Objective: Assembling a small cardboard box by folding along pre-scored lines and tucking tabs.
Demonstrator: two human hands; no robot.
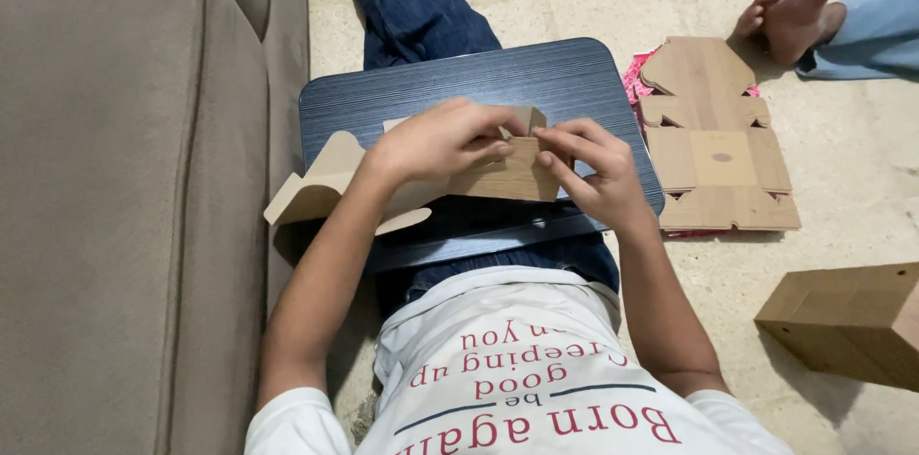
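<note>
You wore a white short-sleeved T-shirt with a print across the chest: rows of red serif lettering and a thin dark line running between two of the rows. Your arms were bare from the sleeves down, and nothing was on your wrists or fingers. Your legs were in dark blue denim jeans, creased at the knee.

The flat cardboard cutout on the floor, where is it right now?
In the head view, the flat cardboard cutout lies on the floor to the right of the dark lap tray, just below another person's bare foot.
</note>
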